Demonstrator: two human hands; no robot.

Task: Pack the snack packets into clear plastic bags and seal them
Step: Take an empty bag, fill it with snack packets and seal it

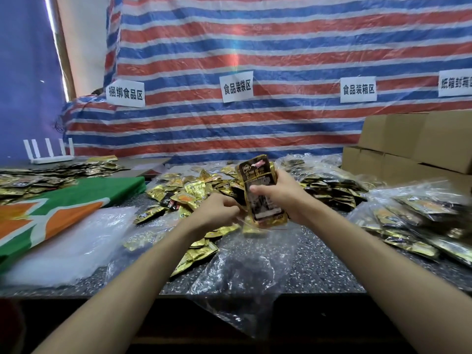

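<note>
Empty clear bags (63,246) lie piled on the worktop (319,267) at the left, with loose snack packets (189,192) heaped beside them. The left hand (219,213) has its grip pinched on a hanging clear bag (242,277). The right hand (283,198), grip clamped round a packet stack (260,190), holds the stack's lower end at that bag's mouth. Filled bags (421,221) of packets lie to the right.

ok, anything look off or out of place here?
Mostly ordinary clutter. The crumpled clear plastic bag hangs off the front edge of the speckled dark table. A white antenna router sits far left beside loose gold snack packets, unrelated to packing.
</note>
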